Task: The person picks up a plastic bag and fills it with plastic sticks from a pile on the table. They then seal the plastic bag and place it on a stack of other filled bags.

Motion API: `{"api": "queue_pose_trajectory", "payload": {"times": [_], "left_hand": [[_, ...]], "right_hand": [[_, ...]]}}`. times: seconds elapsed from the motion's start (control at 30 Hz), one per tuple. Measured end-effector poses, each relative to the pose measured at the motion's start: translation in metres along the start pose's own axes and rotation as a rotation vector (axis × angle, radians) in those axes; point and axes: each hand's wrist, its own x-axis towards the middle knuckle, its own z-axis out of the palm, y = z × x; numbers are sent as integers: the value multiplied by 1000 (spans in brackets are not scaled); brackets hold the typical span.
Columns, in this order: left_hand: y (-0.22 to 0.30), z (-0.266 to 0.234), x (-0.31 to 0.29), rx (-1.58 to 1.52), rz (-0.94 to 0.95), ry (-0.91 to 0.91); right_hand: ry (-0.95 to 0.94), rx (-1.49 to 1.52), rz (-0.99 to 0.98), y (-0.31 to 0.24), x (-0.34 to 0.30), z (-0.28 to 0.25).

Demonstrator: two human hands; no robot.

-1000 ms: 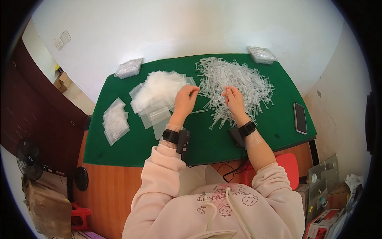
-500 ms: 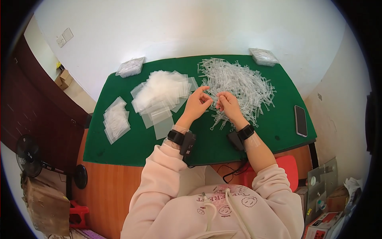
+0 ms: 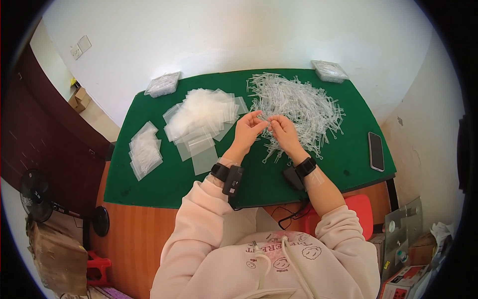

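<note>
My left hand (image 3: 246, 132) and my right hand (image 3: 286, 133) meet over the near left side of a big heap of thin clear plastic sticks (image 3: 303, 99), some with a loop at one end. The right thumb and fingers are pinched together. Close against them, the left fingers curl in toward the thumb. Whatever lies between the fingertips is too small and see-through to make out against the heap. Left of my hands spreads a pile of clear flat zip bags (image 3: 201, 112). Farther left lies a smaller stack of filled clear bags (image 3: 146, 151).
Clear packs stand at the far left corner (image 3: 163, 84) and far right corner (image 3: 329, 71) of the green-covered table (image 3: 149, 192). A phone (image 3: 376, 151) lies near the right edge. A red stool (image 3: 358, 217) sits below the table, and a black fan (image 3: 37, 194) is at the left.
My left hand has shifted slightly right and its fingers have drawn in to the right fingertips. My right hand has moved slightly left. The piles look the same.
</note>
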Motion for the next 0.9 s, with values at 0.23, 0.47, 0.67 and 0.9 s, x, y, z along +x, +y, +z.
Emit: {"api": "queue_pose_trajectory", "payload": {"times": [0.23,0.47,0.67,0.9], "left_hand": [[-2,3,-1,-143,-118,-41],[-1,4,-1,-120,-124,20],[-3,-1,1,-36,-60,48],[-4,2,1,15,36,66]], "right_hand": [[-52,17,-24,4,-3,8],[-44,13,-9,0,-5,8],[-108,31,33,0,-5,8],[-140,129,58,5,-3,6]]}}
